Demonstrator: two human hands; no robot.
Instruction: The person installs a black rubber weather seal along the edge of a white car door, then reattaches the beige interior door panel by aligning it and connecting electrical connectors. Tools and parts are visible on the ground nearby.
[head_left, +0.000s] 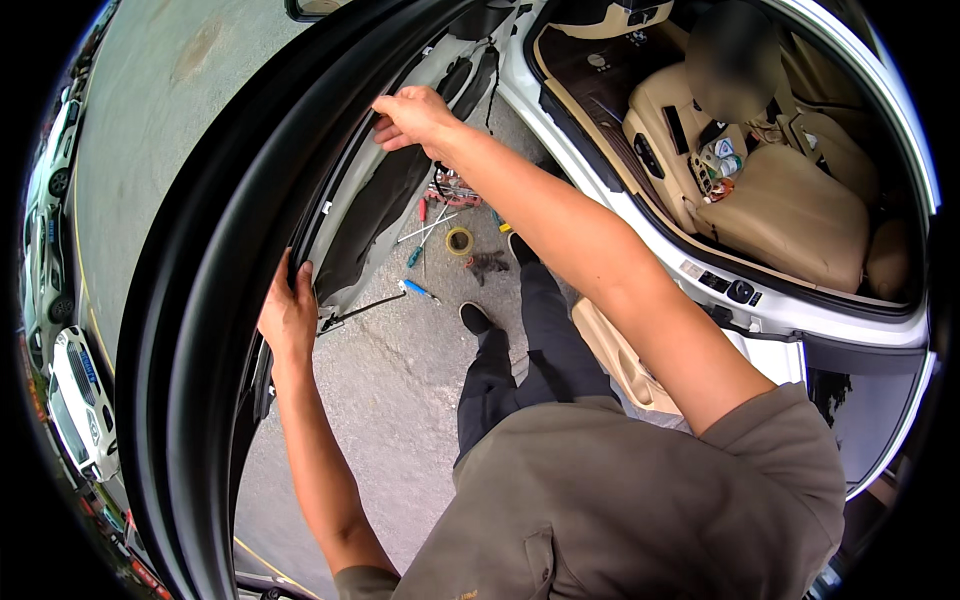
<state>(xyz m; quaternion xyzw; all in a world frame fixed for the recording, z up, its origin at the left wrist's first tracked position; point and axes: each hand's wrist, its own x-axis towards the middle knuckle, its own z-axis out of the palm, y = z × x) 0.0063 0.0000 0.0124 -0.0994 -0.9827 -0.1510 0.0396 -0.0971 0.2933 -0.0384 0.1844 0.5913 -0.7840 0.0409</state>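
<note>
An open car door stands at the left, with a black frame and its inner side stripped to pale metal and dark sheeting. My right hand has its fingers curled on the black edge strip along the upper part of the door. Lower down, my left hand grips the same edge, its thumb on the inner side and its other fingers partly hidden behind the strip.
Screwdrivers, a tape roll, a blue-handled tool and gloves lie by my feet. The white car body and beige seat are at right, a beige panel beside my legs, parked cars at far left.
</note>
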